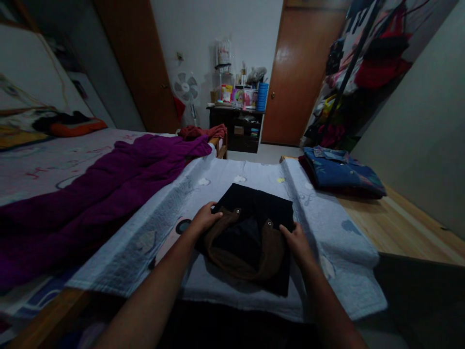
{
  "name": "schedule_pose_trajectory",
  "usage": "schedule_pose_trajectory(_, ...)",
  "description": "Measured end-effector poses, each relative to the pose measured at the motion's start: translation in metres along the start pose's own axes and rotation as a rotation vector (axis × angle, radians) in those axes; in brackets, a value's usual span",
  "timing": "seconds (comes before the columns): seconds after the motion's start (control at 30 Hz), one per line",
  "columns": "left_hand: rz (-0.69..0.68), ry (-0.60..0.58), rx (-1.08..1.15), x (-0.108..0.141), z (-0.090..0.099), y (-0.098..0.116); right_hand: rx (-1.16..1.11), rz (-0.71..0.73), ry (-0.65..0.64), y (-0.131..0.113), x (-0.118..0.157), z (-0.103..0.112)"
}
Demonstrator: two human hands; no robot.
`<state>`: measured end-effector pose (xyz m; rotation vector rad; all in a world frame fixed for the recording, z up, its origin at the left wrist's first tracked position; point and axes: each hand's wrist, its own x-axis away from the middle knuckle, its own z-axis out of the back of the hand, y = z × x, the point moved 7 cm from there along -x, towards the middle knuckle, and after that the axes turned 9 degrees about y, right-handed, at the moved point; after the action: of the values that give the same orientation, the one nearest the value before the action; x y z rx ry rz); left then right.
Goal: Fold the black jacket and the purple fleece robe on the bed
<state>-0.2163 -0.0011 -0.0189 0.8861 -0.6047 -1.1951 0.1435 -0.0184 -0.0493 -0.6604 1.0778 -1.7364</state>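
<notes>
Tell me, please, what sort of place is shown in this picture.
Probably a bedroom in a home: a purple blanket lies on a bed at left, folded clothes are stacked at right, and a fan stands at the far end.

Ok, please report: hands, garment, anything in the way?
Left hand, right hand: both holding garment sides. Garment folded, on sheet. Denim pile at right, apart.

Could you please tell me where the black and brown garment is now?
In the head view, the garment is on the pale cloth, just right of centre, between the left hand and right hand.
</notes>
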Motion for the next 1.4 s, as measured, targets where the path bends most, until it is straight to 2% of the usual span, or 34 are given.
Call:
schedule_pose_trajectory(0.1, 0.064, 0.057, -0.018, 0.018, 0.007, -0.018, 0.225, 0.289, 0.182, -0.015, -0.002, 0.011)
schedule_pose_trajectory(0.17, 0.150, 0.075, 0.035, 0.033, 0.014, -0.030, 0.288, 0.480, 0.249, -0.033, 0.003, 0.013)
schedule_pose_trajectory(0.27, 0.304, 0.085, 0.244, 0.058, 0.022, -0.042, 0.294, 0.664, 0.202, -0.056, 0.012, 0.003)
schedule_pose_trajectory(0.37, 0.512, 0.106, 0.532, 0.088, 0.021, -0.046, 0.312, 0.726, 0.087, -0.066, 0.020, -0.017)
schedule_pose_trajectory(0.53, 0.731, 0.073, 1.054, 0.129, -0.002, -0.030, 0.493, 0.700, -0.058, -0.057, 0.026, -0.047)
schedule_pose_trajectory(0.67, 0.850, 0.115, 1.126, 0.149, -0.011, -0.023, 0.558, 0.707, -0.065, -0.055, 0.024, -0.050)
schedule_pose_trajectory(0.77, 0.768, 0.098, 1.100, 0.154, -0.011, -0.007, 0.558, 0.733, -0.073, -0.060, 0.013, -0.050)
schedule_pose_trajectory(0.87, 0.677, 0.076, 1.115, 0.159, -0.012, 0.013, 0.544, 0.740, -0.077, -0.070, -0.010, -0.053)
schedule_pose_trajectory(1.0, 0.690, 0.037, 1.159, 0.164, -0.026, 0.027, 0.542, 0.689, -0.093, -0.086, -0.052, -0.060)
schedule_pose_trajectory(1.1, 0.685, 0.070, 1.173, 0.165, -0.036, 0.022, 0.557, 0.589, -0.149, -0.095, -0.082, -0.068)
schedule_pose_trajectory(1.23, 0.655, 0.137, 1.196, 0.162, -0.046, 0.007, 0.609, 0.426, -0.396, -0.094, -0.106, -0.091)
schedule_pose_trajectory(1.4, 0.795, 0.089, 1.141, 0.166, -0.059, -0.006, 0.608, 0.344, -0.611, -0.093, -0.122, -0.110)
